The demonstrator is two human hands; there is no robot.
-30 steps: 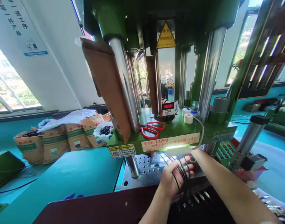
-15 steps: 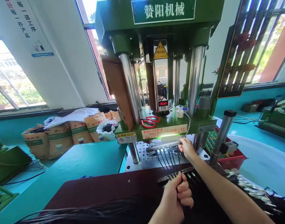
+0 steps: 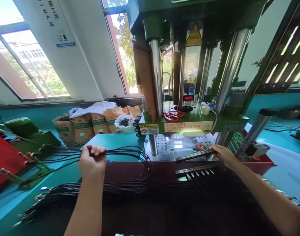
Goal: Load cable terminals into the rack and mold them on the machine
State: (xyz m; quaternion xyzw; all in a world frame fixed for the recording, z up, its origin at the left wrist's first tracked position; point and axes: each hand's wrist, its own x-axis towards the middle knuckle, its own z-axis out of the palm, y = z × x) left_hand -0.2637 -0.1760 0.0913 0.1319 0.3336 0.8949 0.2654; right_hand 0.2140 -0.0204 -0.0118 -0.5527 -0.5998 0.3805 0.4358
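Black cables [image 3: 115,151] fill curled left fingers [image 3: 98,149]; right fingers [image 3: 215,148] pinch a bar [image 3: 195,155].

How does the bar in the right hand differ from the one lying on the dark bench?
The held bar is gripped at one end by the right hand; the lower bar lies on the dark bench, untouched. The lower bar has metal tips along its near edge; the held bar shows none there. Both are long and narrow.
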